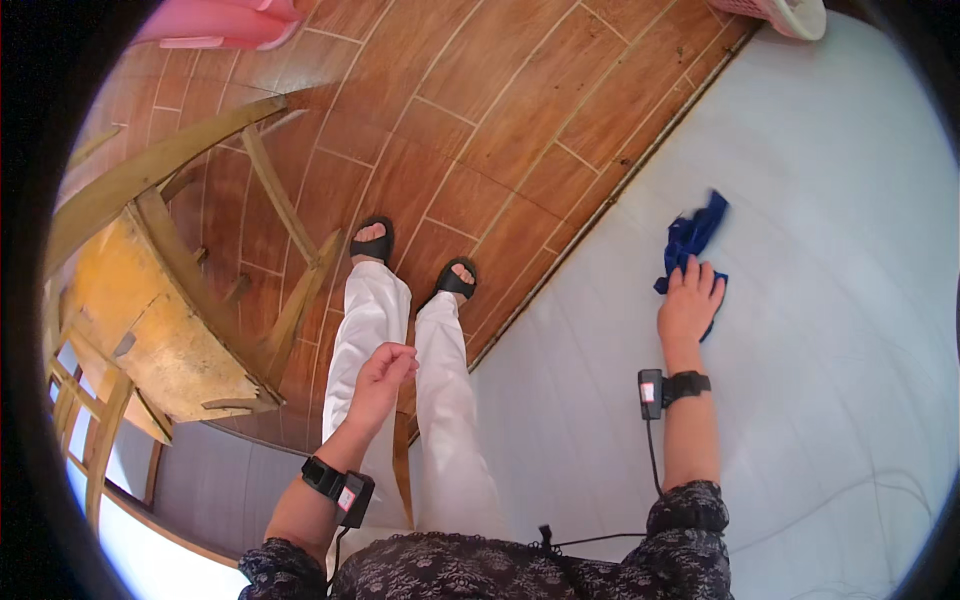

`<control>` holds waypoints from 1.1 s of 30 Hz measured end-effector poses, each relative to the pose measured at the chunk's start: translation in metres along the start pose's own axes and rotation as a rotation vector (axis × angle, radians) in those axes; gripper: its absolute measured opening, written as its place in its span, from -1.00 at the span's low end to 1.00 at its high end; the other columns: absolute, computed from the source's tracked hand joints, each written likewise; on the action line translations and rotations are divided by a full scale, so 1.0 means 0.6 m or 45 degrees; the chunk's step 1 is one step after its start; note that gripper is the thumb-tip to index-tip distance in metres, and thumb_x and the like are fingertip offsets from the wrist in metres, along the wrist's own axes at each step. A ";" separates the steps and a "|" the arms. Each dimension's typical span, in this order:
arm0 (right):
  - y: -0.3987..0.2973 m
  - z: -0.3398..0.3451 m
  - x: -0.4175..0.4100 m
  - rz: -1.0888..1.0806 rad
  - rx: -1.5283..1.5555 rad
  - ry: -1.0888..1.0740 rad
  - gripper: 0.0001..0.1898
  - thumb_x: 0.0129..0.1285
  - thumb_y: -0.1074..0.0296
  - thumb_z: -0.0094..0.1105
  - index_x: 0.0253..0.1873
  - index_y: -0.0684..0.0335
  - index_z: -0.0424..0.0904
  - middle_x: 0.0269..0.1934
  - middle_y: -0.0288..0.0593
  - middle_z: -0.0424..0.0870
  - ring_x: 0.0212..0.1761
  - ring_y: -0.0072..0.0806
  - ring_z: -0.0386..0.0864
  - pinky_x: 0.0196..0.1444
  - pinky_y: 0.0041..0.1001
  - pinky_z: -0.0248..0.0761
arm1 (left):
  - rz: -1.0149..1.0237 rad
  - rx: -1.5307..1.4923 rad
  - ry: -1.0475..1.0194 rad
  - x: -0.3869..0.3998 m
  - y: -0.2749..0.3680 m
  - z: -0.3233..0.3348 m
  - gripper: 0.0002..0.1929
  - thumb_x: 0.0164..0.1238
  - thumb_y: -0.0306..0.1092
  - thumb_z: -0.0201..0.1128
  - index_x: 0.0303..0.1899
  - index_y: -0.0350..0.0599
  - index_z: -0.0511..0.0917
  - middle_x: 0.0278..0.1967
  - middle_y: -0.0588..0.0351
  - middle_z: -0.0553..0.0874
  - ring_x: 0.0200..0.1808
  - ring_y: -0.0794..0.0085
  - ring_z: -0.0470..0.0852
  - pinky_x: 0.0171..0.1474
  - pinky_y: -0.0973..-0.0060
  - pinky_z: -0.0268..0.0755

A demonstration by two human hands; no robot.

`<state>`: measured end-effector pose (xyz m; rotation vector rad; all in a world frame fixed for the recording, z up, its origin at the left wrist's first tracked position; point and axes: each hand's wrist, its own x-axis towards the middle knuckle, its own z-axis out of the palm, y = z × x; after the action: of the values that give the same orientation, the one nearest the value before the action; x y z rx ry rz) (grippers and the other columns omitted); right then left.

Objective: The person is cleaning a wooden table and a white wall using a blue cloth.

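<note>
A crumpled dark blue cloth [694,232] lies against the smooth pale grey-white surface [585,360] on the right. My right hand [691,304] presses on its lower part with the fingers extended; whether they grip any of it, I cannot tell. Above the fingertips the cloth's upper end sticks out, slightly blurred. My left hand [384,379] is in front of my white trousers with its fingers curled in, and no object shows in it. Each forearm wears a black strap with a small device and a cable.
At the left stand worn yellow wooden chairs or stools [161,322]. A pink plastic object [217,22] is at the top left, a pink and white plastic basket [802,19] at the top right. Brown wood-look floor tiles [465,150] meet the pale surface along a dark edge.
</note>
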<state>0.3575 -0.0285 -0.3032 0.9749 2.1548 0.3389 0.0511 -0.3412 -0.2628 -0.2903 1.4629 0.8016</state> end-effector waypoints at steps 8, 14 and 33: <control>-0.141 0.003 -0.278 -0.564 0.037 -0.620 -0.68 0.30 0.22 -0.13 0.02 0.11 0.57 0.23 -0.26 0.37 0.32 -0.27 0.15 0.36 -0.05 -0.15 | -0.013 0.084 -0.092 -0.073 0.021 -0.002 -0.84 0.40 -0.34 0.04 -0.14 -0.17 0.50 -0.32 0.22 0.60 -0.26 0.59 0.52 -0.09 0.60 0.38; 0.049 -0.127 -0.168 -0.081 -0.033 -0.164 -0.71 0.22 0.27 -0.06 -0.03 0.13 0.59 0.14 -0.26 0.42 0.28 -0.27 0.21 0.36 -0.08 -0.11 | 0.091 0.112 -0.027 -0.118 0.078 -0.032 -0.85 0.38 -0.35 0.06 -0.14 -0.18 0.52 -0.32 0.23 0.60 -0.26 0.61 0.52 -0.11 0.62 0.37; 0.219 -0.322 -0.272 0.254 0.008 0.142 -0.73 0.26 0.28 -0.05 -0.01 0.11 0.57 0.17 -0.26 0.42 0.29 -0.26 0.21 0.34 -0.05 -0.07 | 0.269 0.177 -0.045 -0.219 0.172 -0.034 -0.82 0.38 -0.25 0.08 -0.16 -0.11 0.53 -0.34 0.27 0.60 -0.30 0.64 0.51 -0.17 0.66 0.32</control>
<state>0.3623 -0.0480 -0.0190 1.2037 2.1629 0.4927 -0.0186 -0.3200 -0.1107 -0.0164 1.5239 0.8643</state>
